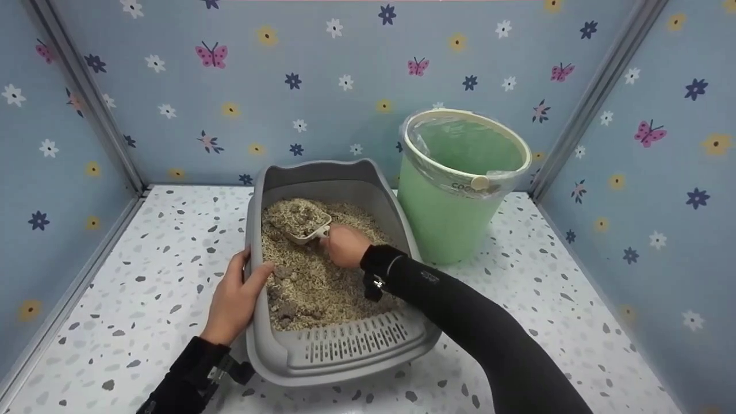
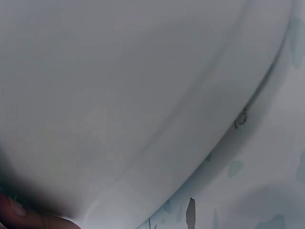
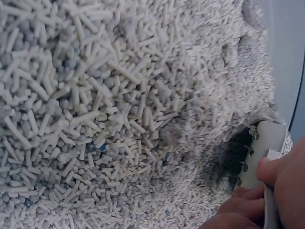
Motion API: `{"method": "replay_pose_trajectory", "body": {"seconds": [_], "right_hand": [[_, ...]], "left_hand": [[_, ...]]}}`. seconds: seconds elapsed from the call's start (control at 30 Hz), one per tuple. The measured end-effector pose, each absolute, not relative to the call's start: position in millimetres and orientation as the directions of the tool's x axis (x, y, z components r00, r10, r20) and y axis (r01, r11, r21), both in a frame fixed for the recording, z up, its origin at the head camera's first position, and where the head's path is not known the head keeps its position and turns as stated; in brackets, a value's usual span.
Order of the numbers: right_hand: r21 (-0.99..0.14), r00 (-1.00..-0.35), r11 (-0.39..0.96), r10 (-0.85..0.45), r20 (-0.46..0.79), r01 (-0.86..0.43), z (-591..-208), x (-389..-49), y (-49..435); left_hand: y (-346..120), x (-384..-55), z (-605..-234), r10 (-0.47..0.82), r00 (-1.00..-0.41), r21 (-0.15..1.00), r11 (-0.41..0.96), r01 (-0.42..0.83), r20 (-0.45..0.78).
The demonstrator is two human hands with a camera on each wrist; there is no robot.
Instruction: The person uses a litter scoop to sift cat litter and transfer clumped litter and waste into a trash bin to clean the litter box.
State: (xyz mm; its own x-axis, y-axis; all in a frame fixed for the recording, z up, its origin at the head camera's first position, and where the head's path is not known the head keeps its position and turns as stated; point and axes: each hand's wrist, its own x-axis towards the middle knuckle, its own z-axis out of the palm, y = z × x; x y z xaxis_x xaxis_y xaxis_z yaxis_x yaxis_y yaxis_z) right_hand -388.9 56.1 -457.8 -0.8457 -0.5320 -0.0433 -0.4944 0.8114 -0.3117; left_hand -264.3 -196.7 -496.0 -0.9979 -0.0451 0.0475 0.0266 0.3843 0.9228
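A grey litter box [image 1: 411,241] filled with pellet cat litter [image 1: 322,287] stands on the speckled surface. My right hand [image 1: 347,246] grips the handle of a pale litter scoop [image 1: 316,233], whose head is heaped with litter and darker clumps near the box's far left. In the right wrist view, fingers and thumb wrap the handle, and the scoop [image 3: 269,138] shows a slotted edge against the litter. My left hand [image 1: 233,299] holds the box's left rim, thumb on top and the other fingers outside. The left wrist view shows mostly the box's outer wall [image 2: 119,95].
A green bin [image 1: 443,213] with a clear plastic liner stands close to the box's right side. Flower-patterned panels [image 1: 345,86] enclose the back and both sides. Grey clumps [image 1: 284,310] lie in the litter near the box's left front.
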Motion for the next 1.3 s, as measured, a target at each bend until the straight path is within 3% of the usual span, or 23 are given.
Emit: {"method": "replay_pose_trajectory", "body": {"seconds": [0.37,0.83,1.3], "right_hand": [[-0.365,-0.827,0.767,-0.562,0.014,-0.528,-429.6,-370.0,71.7],[-0.391,-0.913,0.844,-0.407,-0.019,-0.368,-402.5,-313.2,123.8],[-0.444,-0.928,0.841,-0.369,-0.051,-0.310,-398.1,-293.5,119.1]], "left_hand": [[-196.2,-264.9,-498.7,-0.045,-0.999,0.926,0.377,0.004,0.023],[-191.5,-267.4,-500.9,-0.017,-0.999,0.928,0.370,0.038,0.048],[-195.5,-267.4,-500.6,-0.026,-0.999,0.927,0.375,0.030,0.043]]}}
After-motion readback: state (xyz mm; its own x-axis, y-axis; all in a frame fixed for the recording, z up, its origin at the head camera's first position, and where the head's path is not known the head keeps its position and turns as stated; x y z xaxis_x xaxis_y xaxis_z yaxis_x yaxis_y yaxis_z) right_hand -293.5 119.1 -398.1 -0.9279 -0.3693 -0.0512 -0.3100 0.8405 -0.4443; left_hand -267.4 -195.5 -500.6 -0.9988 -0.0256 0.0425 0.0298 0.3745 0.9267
